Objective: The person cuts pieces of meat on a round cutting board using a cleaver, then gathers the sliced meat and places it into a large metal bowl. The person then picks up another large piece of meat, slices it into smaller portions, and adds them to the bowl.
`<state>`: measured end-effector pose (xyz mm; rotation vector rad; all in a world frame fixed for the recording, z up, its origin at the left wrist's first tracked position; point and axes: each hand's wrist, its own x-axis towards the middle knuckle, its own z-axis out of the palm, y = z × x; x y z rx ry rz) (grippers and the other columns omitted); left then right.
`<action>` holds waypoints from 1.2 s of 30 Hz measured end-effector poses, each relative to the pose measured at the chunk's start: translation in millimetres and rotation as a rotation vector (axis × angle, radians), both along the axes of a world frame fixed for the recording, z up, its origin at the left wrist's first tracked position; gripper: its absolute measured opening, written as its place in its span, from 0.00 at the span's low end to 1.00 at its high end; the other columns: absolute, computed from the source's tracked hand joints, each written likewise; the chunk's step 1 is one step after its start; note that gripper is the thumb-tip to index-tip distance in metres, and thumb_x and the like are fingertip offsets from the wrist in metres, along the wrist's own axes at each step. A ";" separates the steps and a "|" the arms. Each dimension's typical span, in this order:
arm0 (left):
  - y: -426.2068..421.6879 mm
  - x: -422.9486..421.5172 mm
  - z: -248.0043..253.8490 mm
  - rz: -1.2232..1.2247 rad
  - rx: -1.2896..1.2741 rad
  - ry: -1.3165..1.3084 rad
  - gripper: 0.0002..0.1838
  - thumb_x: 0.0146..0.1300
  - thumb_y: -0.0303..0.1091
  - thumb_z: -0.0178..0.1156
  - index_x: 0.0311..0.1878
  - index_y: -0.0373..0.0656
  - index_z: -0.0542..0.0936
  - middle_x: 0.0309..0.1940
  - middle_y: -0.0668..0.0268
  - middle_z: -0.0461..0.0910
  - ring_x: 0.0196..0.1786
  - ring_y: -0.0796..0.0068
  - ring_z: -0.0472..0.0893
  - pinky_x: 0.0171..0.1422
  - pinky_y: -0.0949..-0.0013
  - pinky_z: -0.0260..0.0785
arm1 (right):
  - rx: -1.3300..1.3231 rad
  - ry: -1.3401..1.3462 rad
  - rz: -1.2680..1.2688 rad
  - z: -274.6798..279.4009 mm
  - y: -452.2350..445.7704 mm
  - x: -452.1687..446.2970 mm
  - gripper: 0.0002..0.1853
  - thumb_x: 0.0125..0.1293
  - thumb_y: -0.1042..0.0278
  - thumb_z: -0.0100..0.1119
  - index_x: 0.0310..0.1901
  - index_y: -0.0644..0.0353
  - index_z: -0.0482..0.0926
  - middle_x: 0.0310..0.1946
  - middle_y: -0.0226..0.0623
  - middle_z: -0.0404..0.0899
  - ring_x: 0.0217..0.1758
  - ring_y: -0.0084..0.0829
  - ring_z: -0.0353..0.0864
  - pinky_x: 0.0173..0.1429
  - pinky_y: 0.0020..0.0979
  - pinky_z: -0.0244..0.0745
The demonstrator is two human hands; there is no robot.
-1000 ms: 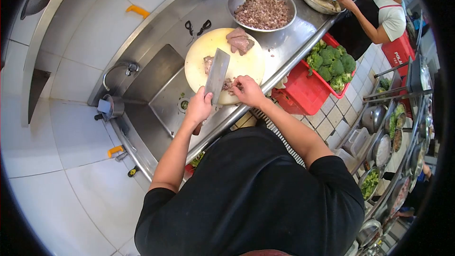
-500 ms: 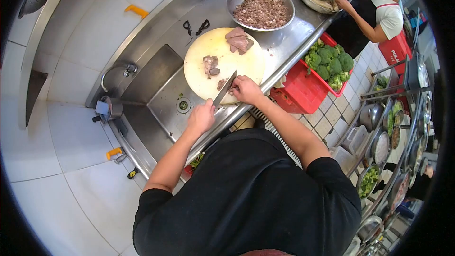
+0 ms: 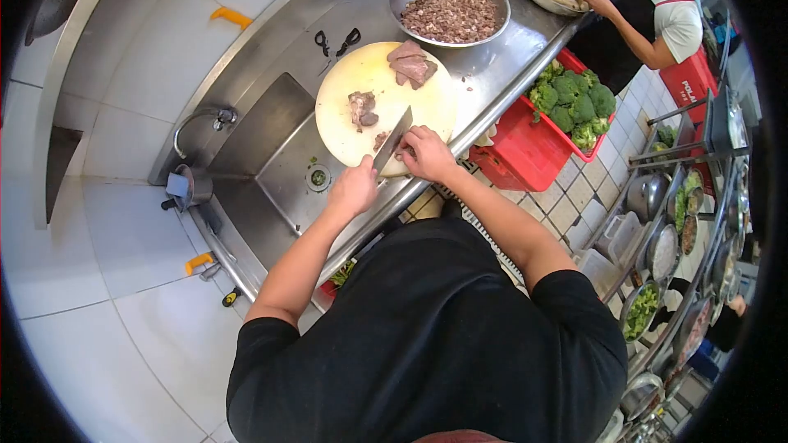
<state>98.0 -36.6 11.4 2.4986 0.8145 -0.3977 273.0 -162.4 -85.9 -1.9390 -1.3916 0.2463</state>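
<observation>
My left hand [image 3: 355, 187] is closed around the handle of a broad-bladed kitchen knife [image 3: 396, 136], whose blade lies over the near part of a round, pale cutting board [image 3: 341, 86]. Right beside the blade, the bent fingers of my right hand [image 3: 427, 154] press on a small piece of meat [image 3: 400, 152], mostly hidden beneath them. Some chopped bits lie just left of the blade. Farther up the board are a lump of meat [image 3: 361, 109] and several larger slices of meat [image 3: 412, 64].
A steel bowl [image 3: 396, 2] of chopped meat stands behind the board. Left is a sink [image 3: 275, 127] with a faucet [image 3: 185, 135]. Black scissors parts [image 3: 351, 38] lie on the counter. Broccoli [image 3: 570, 98] fills a red basket at right. A co-worker [image 3: 657, 49] handles food over bowls.
The knife blade has shifted slightly and now stands more upright in view, close against my right fingers. The whole view has moved a little. Both hands keep their hold.
</observation>
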 end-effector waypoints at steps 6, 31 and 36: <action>-26.6 -27.5 2.5 0.084 -0.024 0.075 0.14 0.78 0.38 0.52 0.55 0.37 0.70 0.37 0.33 0.84 0.45 0.28 0.84 0.53 0.31 0.73 | 0.004 -0.034 0.029 -13.8 1.3 5.1 0.08 0.58 0.68 0.63 0.37 0.60 0.82 0.40 0.42 0.82 0.51 0.46 0.81 0.62 0.42 0.77; -25.6 38.3 -21.9 0.117 0.002 -0.045 0.14 0.78 0.37 0.52 0.56 0.36 0.70 0.36 0.33 0.84 0.46 0.28 0.84 0.54 0.34 0.74 | -0.018 0.170 0.020 5.1 -13.5 26.8 0.09 0.60 0.68 0.64 0.40 0.61 0.83 0.44 0.46 0.81 0.52 0.50 0.81 0.62 0.44 0.78; -44.3 7.6 8.4 0.122 -0.005 0.049 0.14 0.78 0.37 0.52 0.55 0.37 0.70 0.36 0.34 0.84 0.44 0.28 0.84 0.52 0.33 0.73 | -0.084 0.070 0.070 0.8 -10.2 34.0 0.09 0.60 0.68 0.64 0.39 0.61 0.82 0.43 0.45 0.81 0.54 0.48 0.80 0.63 0.44 0.77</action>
